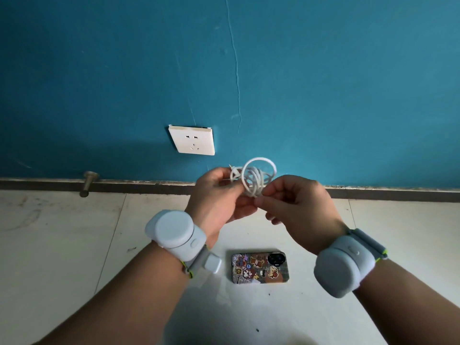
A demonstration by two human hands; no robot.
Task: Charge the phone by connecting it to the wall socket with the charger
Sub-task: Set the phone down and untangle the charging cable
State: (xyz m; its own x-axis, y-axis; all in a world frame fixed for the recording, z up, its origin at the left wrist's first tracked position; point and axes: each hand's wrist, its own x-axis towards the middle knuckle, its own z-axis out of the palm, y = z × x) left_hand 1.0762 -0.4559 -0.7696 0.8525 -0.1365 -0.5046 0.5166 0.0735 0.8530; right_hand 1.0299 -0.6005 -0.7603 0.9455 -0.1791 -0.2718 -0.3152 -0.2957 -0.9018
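Both hands hold the coiled white cable over the floor, phone below them.

Left hand grips one side of the white cable coil, fingers curled round it; right hand pinches the coil's lower loops between thumb and fingertips (grey sensor bands on both wrists). Phone lies camera-side up on the pale tiled floor, nearer the viewer than the hands, sticker-covered case showing. White charger block sits just left of the phone, partly hidden by the left wrist band. Beyond the phone, past the hands, the wall socket sits low on the blue wall, nothing plugged in. Metal door stop far left of the phone, at the skirting.
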